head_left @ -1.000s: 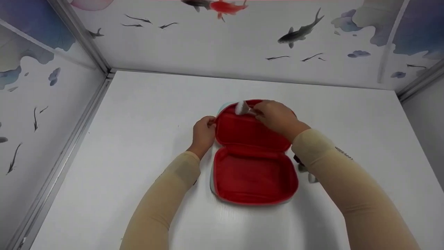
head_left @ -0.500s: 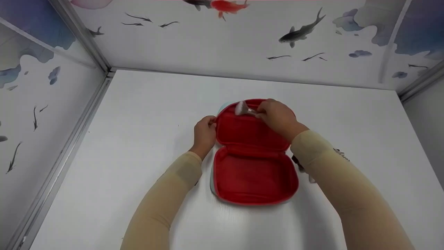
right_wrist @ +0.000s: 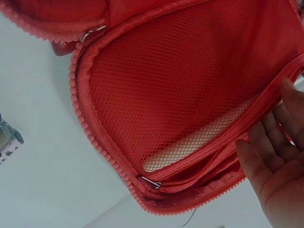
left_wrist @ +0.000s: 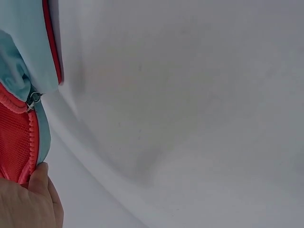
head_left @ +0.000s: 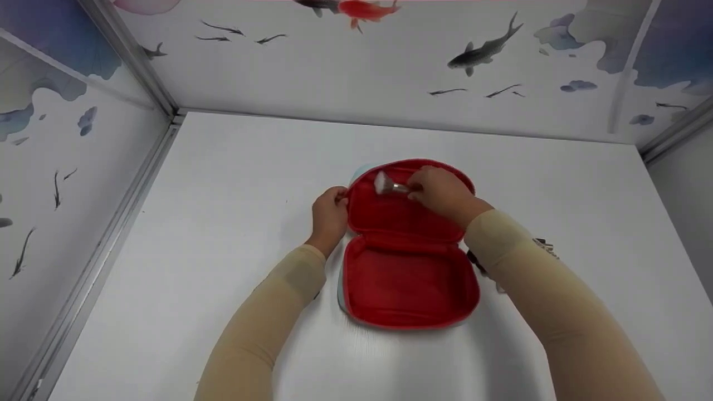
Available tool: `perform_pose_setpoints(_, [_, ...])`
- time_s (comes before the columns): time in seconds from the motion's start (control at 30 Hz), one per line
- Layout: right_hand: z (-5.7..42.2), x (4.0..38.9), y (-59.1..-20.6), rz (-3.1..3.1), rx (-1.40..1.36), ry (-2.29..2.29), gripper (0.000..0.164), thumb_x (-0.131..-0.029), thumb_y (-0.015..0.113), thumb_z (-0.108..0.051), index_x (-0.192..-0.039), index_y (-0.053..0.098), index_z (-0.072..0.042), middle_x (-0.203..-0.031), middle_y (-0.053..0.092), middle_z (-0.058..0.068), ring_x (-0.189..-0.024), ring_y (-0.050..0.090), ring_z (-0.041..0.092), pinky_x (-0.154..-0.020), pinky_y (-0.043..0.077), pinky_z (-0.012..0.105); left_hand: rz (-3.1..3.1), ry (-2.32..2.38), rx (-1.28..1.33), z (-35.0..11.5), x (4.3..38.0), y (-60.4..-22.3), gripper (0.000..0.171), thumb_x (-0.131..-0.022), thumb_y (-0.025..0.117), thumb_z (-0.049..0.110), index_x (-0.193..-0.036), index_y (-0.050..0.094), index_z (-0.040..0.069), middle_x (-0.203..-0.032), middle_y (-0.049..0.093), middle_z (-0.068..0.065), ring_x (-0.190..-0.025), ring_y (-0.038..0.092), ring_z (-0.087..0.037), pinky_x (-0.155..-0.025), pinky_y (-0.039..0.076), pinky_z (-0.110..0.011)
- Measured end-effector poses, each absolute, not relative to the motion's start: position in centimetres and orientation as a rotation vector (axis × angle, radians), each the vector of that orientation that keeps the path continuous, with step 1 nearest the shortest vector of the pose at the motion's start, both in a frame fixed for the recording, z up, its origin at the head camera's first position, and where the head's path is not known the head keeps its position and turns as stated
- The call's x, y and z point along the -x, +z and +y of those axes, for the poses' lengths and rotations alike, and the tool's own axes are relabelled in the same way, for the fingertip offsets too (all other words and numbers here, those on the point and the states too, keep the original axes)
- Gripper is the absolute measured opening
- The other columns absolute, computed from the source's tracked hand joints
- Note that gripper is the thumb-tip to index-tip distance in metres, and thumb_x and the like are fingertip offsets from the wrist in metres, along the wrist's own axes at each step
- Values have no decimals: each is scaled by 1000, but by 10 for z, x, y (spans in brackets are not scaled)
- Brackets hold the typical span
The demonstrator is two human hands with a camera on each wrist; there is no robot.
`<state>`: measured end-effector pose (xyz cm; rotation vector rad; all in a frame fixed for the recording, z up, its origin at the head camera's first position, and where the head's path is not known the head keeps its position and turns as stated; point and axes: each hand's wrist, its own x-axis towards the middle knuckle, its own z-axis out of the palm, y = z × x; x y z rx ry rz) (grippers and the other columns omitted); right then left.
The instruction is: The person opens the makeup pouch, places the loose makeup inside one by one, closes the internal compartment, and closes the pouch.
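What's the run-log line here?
left hand: grips edge of red-lined light-blue fabric case | right hand: holds white-bristled silver brush at red mesh pocket | case: open, on white table

Seeing red inside the case (head_left: 412, 281), light blue on its shell (left_wrist: 33, 42), red mesh pocket (right_wrist: 190, 85), white table (head_left: 585, 223), beige sleeves (head_left: 245, 323), dark-grey and red fish prints (head_left: 478, 55) on white wall (head_left: 345, 78).

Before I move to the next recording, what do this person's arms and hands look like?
The left sleeve and right sleeve are beige, long and close-fitting, creased partway up, with a greyer area near each cuff. The left hand and right hand wear no gloves.
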<state>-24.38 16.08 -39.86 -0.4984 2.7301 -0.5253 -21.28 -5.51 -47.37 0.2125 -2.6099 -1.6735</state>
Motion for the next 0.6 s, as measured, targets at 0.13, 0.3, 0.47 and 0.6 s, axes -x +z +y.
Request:
perform_pose_setpoints(0.13, [159, 244, -399, 2733, 512, -508, 24, -94, 62, -12, -117, 67, -8, -109, 67, 8, -103, 58, 24, -93, 50, 42, -2601, -1673, -206, -55, 212, -474, 21, -95, 53, -3, -113, 64, -3, -108, 66, -16, -104, 61, -25, -90, 50, -34])
perform_pose_setpoints(0.3, [159, 243, -398, 2717, 509, -506, 28, -95, 61, -14, -122, 65, -10, -114, 67, 8, -106, 59, 25, -95, 48, 45, -2578, -1705, -216, -56, 210, -475, 21, -95, 52, -3, -114, 63, -3, -108, 66, -15, -104, 61, -25, -90, 50, -33])
perform_pose_setpoints(0.47, [161, 243, -398, 2684, 586, -488, 27, -97, 58, -15, -122, 63, -9, -116, 65, 8, -105, 59, 26, -96, 47, 46, -2558, -1770, -230, -56, 208, -475, 23, -97, 50, -2, -117, 62, -3, -111, 65, -15, -105, 60, -24, -89, 50, -32])
perform_pose_setpoints(0.6, [159, 243, -400, 2668, 652, -471, 25, -97, 57, -15, -120, 65, -9, -111, 65, 8, -101, 58, 24, -95, 48, 44, -2545, -1786, -224, -56, 207, -474, 25, -97, 50, -3, -119, 61, -3, -112, 65, -15, -105, 60, -25, -89, 50, -31])
